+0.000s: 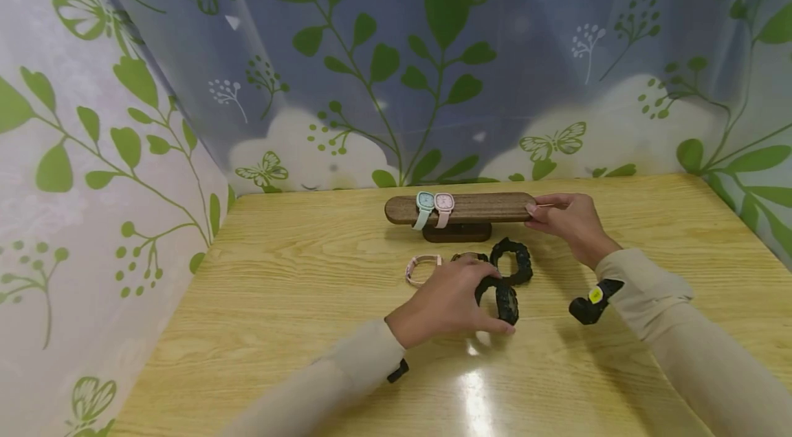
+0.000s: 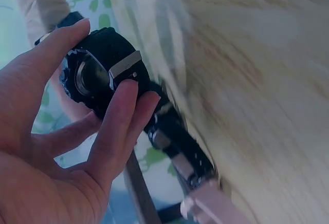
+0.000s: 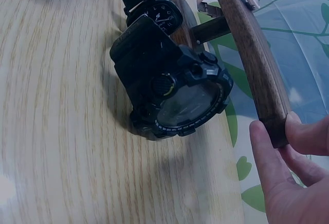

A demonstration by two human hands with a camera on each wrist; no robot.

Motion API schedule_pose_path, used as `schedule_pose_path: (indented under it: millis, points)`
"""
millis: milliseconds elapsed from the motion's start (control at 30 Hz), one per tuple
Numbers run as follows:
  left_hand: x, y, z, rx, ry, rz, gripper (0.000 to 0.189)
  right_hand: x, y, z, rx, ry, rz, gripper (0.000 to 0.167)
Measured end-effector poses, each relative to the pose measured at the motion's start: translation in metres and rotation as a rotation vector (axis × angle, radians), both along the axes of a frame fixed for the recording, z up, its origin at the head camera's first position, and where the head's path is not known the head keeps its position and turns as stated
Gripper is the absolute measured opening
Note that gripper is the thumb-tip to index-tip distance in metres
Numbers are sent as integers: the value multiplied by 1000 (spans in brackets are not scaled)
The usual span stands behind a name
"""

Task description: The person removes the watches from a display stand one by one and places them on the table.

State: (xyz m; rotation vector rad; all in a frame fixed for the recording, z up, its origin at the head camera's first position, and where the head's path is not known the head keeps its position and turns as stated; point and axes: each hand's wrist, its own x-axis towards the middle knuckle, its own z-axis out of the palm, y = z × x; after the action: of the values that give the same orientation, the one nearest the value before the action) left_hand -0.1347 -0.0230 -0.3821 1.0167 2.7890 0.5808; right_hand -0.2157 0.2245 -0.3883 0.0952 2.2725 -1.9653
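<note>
My left hand (image 1: 447,296) grips a black chunky wristwatch (image 1: 507,303) in front of the other watches. In the left wrist view, fingertips press the outside of its closed strap, beside a pale strap loop (image 2: 125,66). At the right end of a dark wooden watch stand (image 1: 482,207), my right hand (image 1: 572,220) pinches the bar between thumb and fingers. A mint watch (image 1: 425,201) and a pink watch (image 1: 444,202) hang side by side on the bar's left half. Another big black watch (image 3: 180,100) stands on the table close to the stand.
A pale pink watch (image 1: 423,271) and a black watch with a round dial (image 3: 159,17) stand in a row before the stand, the latter partly hidden by my left hand. The wooden table (image 1: 297,251) meets a leaf-patterned curtain (image 1: 346,80) at the back.
</note>
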Motion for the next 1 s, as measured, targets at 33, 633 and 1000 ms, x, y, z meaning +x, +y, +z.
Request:
schedule_pose_path:
  millis: [33, 633, 1000]
  points:
    - [0, 4, -1, -8, 3, -1, 76, 0, 0, 0, 1, 0, -1, 53]
    - [-2, 46, -17, -106, 42, -47, 75, 0, -1, 0, 0, 10, -7, 53]
    - [-1, 51, -20, -155, 70, -66, 75, 0, 1, -2, -1, 16, -6, 51]
